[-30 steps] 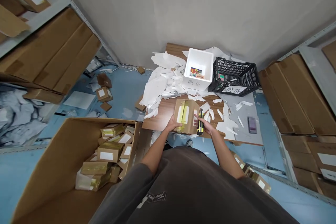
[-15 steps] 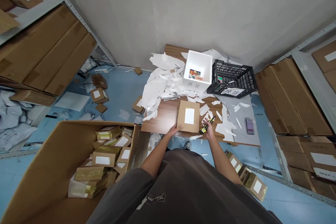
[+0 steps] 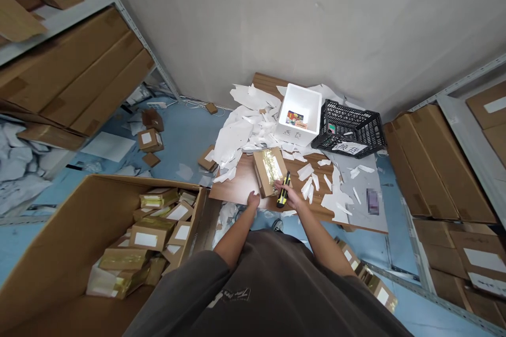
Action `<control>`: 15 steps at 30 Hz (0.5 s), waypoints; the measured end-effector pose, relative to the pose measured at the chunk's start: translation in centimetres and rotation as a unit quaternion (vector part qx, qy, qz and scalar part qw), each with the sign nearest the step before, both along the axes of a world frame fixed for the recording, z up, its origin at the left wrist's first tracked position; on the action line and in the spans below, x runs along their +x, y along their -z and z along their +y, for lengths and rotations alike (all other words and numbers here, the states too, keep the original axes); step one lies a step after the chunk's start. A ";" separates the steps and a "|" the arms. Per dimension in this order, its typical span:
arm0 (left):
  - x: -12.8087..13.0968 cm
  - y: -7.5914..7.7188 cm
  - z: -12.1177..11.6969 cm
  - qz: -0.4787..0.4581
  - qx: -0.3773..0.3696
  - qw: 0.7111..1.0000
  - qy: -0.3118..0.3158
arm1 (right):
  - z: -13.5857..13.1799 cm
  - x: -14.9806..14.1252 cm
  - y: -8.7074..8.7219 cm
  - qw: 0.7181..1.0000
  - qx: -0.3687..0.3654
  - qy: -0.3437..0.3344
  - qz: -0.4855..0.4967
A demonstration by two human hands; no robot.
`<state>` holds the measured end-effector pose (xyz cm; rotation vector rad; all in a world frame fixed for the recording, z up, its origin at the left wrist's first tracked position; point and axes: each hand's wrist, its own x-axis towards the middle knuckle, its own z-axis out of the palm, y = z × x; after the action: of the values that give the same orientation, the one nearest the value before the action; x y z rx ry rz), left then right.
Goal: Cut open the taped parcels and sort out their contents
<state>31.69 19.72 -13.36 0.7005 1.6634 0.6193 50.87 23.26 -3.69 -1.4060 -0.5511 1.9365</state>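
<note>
A small cardboard box (image 3: 259, 171) sits slightly turned on the brown table, its upper face crossed by shiny yellowish tape. My right hand (image 3: 291, 196) is closed around a yellow and black utility knife (image 3: 283, 189) and is at the box's near right corner, fingers by the cardboard. Whether the blade is out I cannot make out. At the table's front edge, just off the near left corner of the box, my left hand (image 3: 253, 199) holds nothing, its fingers loosely apart. Torn white paper scraps (image 3: 307, 188) lie to the right of the knife.
Behind the box stand a white bin (image 3: 298, 136) with small colourful packs inside and a black plastic crate (image 3: 356, 129). Crumpled white paper (image 3: 233, 131) covers the table's left part. A large open carton (image 3: 98, 184) full of small boxes is at my left. Shelves with cartons (image 3: 443, 163) flank both sides.
The box has been flipped, so its taped face replaces the white-labelled one on top, and it lies further left. My right hand brought the knife left to it; my left hand came off it.
</note>
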 end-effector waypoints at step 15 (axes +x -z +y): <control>-4.1 -7.8 14.7 0.346 0.145 0.776 0.507 | 7.0 -0.5 -2.6 0.866 0.117 -0.208 -0.439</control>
<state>27.59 34.45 -5.58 2.0458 1.4961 -0.2363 50.38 30.30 -1.13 -2.0894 -1.5595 1.3296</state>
